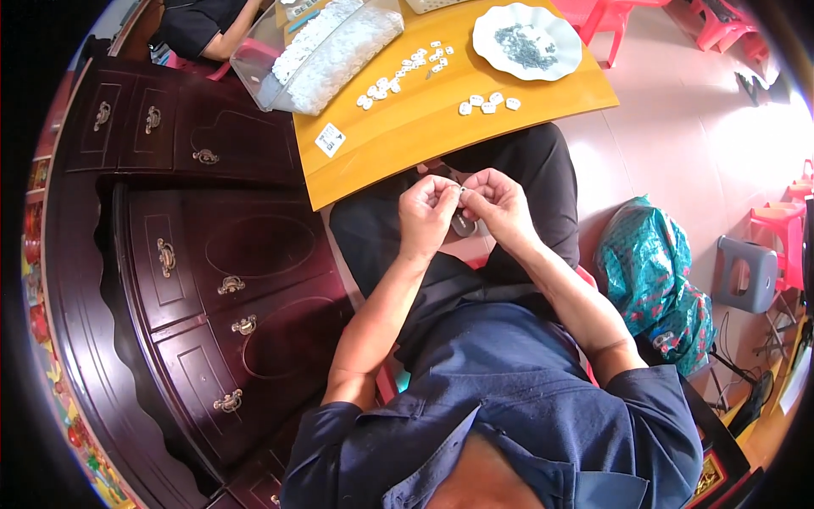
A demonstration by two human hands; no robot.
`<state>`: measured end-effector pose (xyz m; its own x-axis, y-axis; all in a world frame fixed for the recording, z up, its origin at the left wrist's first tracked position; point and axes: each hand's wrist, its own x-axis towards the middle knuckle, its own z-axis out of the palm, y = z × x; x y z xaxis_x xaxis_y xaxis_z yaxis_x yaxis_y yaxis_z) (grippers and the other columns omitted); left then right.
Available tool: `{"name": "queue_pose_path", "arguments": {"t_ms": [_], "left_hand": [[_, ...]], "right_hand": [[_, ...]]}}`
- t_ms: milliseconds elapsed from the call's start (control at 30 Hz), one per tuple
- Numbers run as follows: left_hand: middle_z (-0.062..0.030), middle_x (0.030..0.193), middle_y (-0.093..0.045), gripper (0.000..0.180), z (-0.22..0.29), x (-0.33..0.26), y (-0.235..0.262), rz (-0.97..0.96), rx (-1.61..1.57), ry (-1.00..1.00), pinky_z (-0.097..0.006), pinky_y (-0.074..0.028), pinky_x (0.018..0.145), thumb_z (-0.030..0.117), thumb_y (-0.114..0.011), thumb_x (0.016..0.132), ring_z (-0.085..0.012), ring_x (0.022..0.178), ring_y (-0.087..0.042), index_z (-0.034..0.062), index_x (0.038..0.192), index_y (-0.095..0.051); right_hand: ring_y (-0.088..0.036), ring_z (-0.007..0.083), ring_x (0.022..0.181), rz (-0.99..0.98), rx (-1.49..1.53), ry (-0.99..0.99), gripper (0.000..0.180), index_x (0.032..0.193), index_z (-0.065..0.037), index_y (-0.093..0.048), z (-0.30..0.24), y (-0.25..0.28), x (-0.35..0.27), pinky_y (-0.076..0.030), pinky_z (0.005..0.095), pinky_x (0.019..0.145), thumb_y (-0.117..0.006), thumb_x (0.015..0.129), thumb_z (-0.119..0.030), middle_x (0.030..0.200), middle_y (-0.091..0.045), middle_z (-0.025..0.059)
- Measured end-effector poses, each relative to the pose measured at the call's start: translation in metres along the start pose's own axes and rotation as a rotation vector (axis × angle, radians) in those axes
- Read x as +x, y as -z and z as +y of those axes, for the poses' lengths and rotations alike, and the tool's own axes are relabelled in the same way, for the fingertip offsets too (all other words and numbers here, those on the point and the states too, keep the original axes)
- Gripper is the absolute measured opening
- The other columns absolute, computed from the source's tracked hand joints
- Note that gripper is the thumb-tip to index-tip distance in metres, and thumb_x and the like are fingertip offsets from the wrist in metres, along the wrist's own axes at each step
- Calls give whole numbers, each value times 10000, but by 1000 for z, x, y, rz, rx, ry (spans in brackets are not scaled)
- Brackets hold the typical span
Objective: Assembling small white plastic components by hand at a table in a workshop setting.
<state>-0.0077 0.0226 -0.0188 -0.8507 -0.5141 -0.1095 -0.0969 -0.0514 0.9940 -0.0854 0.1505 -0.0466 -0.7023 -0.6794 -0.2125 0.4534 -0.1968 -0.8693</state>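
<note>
A tiny pale piece (462, 189), too small to read clearly, is pinched above the lap (543, 174) between the fingertips of the left hand (426, 214) and right hand (502, 206), seemingly unfinished. Loose white pieces (488, 108) dot the table (407, 131); plenty more fill the clear bin (254, 81) beyond.

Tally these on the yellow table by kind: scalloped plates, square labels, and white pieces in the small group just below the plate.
Scalloped plate: 1
Square label: 1
White pieces in the small group: 5
Total: 7
</note>
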Motion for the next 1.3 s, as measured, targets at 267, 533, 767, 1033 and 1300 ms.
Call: {"name": "queue_pose_path", "arguments": {"t_ms": [267, 533, 767, 1033, 1300], "left_hand": [[-6, 767, -635, 143, -3, 9, 15, -6, -106, 35, -182, -388, 511, 143, -641, 978, -37, 566, -500, 10, 964, -691], [-80, 853, -646, 398, 17, 89, 61, 184, 815, -438, -321, -519, 679, 114, -644, 911, -180, 704, -628, 1, 1290, -598], [-185, 986, -640, 435, 15, 132, 72, 226, 1204, -394, -447, -514, 804, 167, -580, 912, -358, 898, -646, 46, 1329, -588], [-161, 978, -661, 350, 9, 110, 66, 218, 1170, -394, -433, -527, 789, 164, -619, 905, -339, 881, -660, 54, 1236, -649], [-134, 879, -657, 290, 6, 130, 90, 201, 1099, -551, -401, -532, 709, 111, -696, 861, -294, 774, -667, 86, 1149, -704]], "right_hand": [[-624, 55, 695, -32, 87, 32, 51, 989, -18, -615, -5, -1, 5, -510, 187, 649, -643, 959, -48, 838, -702, 38], [-622, 72, 680, 27, 111, 5, 61, 997, -20, -597, -10, -1, 2, -505, 193, 644, -628, 956, -53, 834, -701, 52], [-606, 69, 653, 43, 136, -14, 43, 981, -22, -596, -12, -4, 1, -493, 201, 618, -622, 947, -27, 804, -694, 46], [-599, 64, 670, 26, 124, -21, 51, 985, -28, -595, -9, -3, 3, -490, 202, 629, -629, 950, -41, 817, -697, 46], [-615, 57, 661, 9, 111, -24, 30, 972, -40, -610, -8, -5, 3, -503, 190, 632, -629, 955, -55, 815, -705, 36]]}}
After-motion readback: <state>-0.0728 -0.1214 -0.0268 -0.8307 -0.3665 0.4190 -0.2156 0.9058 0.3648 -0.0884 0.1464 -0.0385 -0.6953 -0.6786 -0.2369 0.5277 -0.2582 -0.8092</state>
